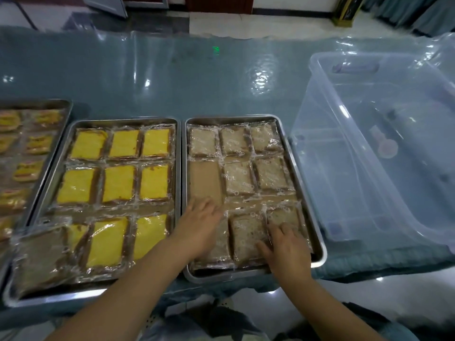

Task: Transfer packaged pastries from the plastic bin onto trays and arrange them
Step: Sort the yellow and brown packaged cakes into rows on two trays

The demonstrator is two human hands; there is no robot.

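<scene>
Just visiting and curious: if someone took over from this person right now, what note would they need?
Left hand: open, flat on the near-left packet of the pale tray.
Right hand: open, resting on its near-right packets.
Done: yellow tray full; plastic bin shows no packets.
Left: fill the pale tray's middle-row gap; a stray pale packet lies on the yellow tray's near-left corner.

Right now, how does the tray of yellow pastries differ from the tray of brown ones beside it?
The yellow tray has all nine places full, and a loose brown packet overlaps its near left corner; the brown tray has a bare gap in its middle row. The left hand and right hand rest on the brown tray's packets; neither is on the yellow tray. Both are metal, holding clear-wrapped slices.
</scene>
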